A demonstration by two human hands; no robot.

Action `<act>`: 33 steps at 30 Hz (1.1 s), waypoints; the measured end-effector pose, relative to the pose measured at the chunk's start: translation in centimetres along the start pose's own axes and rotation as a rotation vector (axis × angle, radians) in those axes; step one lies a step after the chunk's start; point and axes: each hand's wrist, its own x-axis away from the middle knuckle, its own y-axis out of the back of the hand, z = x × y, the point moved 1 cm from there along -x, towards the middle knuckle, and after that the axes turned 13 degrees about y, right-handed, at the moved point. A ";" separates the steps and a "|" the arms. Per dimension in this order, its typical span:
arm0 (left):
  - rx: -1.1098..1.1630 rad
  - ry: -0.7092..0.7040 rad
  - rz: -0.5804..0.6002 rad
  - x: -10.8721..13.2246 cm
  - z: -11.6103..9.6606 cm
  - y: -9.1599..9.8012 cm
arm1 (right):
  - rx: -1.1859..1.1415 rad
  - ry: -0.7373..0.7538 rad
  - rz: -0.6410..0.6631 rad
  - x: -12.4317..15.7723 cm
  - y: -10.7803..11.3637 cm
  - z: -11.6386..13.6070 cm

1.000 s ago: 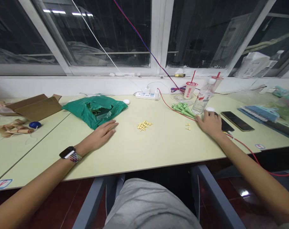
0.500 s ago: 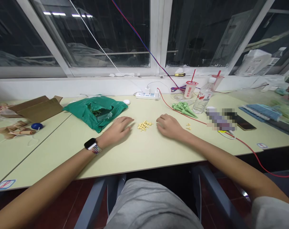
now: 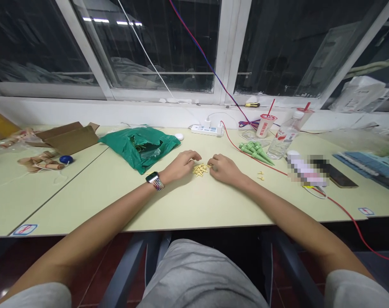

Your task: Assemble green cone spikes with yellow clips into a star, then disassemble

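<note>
A small pile of yellow peg-like pieces (image 3: 199,170) lies on the table between my two hands. My left hand (image 3: 181,166), with a watch on its wrist, hovers at the pile's left side, thumb and fingers apart and holding nothing. At the right edge of the heap, my right hand (image 3: 225,170) has its fingers curled in, closed on a small yellow piece; its fingertips are partly hidden. Two or so loose yellow pieces (image 3: 260,176) lie apart, to the right of that hand. Green cone-shaped spikes (image 3: 256,150) are grouped behind them.
A torn green bag (image 3: 143,149) lies at the left, near a cardboard box (image 3: 69,137) and wooden pieces with a blue ball (image 3: 66,159). A water bottle (image 3: 282,139), a drink cup (image 3: 265,126) and a phone (image 3: 342,176) stand or lie right. A red cable (image 3: 345,209) crosses the table.
Both hands have moved in to the yellow pile, the left from further out. The right fingers have closed on a piece at its edge. The view has shifted left.
</note>
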 end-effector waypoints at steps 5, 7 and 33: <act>-0.028 -0.048 -0.046 -0.7 -1.1 -0.9 | -0.169 -0.081 -0.157 0.1 0.0 -1.2; -0.046 -0.095 -0.075 -0.6 -1.3 -1.0 | -0.427 -0.135 -0.288 -0.1 -0.1 -1.5; -0.231 -0.256 -0.153 1.6 -2.4 -1.3 | -1.329 -0.196 -0.376 0.0 0.1 0.7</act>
